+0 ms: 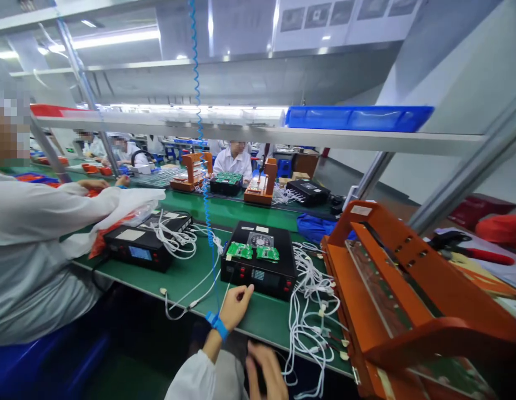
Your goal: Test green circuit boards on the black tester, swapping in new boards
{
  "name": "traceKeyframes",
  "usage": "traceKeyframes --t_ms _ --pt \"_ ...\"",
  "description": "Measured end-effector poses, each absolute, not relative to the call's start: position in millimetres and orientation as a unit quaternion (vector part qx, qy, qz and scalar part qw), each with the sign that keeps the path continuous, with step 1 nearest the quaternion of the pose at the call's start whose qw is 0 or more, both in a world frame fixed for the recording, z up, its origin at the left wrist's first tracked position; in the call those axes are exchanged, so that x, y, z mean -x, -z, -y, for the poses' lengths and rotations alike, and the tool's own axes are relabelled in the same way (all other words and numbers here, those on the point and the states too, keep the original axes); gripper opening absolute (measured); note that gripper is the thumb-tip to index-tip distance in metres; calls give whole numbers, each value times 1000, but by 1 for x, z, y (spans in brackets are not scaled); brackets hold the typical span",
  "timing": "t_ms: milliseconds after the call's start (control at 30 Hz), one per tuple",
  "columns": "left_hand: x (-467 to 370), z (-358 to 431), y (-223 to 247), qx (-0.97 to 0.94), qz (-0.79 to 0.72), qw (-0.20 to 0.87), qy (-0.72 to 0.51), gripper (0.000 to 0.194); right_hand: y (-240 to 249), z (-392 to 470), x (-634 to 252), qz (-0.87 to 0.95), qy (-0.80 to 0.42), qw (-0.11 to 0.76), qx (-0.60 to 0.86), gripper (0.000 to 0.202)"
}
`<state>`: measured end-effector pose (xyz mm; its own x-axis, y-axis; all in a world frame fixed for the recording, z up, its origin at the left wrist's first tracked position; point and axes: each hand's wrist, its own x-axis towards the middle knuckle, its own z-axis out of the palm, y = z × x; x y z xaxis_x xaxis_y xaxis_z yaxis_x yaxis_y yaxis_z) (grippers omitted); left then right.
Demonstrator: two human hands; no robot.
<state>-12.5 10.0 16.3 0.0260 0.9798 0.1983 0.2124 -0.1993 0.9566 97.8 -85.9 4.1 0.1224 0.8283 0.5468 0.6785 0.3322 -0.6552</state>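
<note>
From where I stand, two boards (267, 254) lie side by side on the black box (282, 250), which sits on the green bench (186, 289) just ahead of the person. They are laid out and the box's screen (259, 275) shows markings, so I'd judge the setting-up done; whether either board is wired, or what remains, I can't tell. White cables (310, 300) lie heaped on the box's right. The box's front faces the person; both boards look longest left to right, though the slant makes that unsure. The left hand (236, 307) curls near that front; I can't tell whether it grips anything. The right hand (266, 369), blurred, has its fingers apart, nothing visible in it.
</note>
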Motion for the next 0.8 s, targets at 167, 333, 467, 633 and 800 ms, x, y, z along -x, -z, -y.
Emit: traceKeyframes --t_ms 167,333,467,633,800 --pt "7 -8 -17 -573 -506 383 -519 56 -13 34 -88 649 -195 500 540 37" --pt "4 -5 -16 -581 -527 343 -516 54 1 6 -88 668 -198 474 539 44" --pt "5 -7 -14 -579 -548 326 -508 55 15 6 -93 684 -195 462 529 55" --pt "4 -12 -6 -575 -549 325 -512 54 24 2 -95 682 -195 479 516 60" --pt "3 -18 0 -570 -552 309 -524 56 -12 10 -105 680 -158 525 486 39"
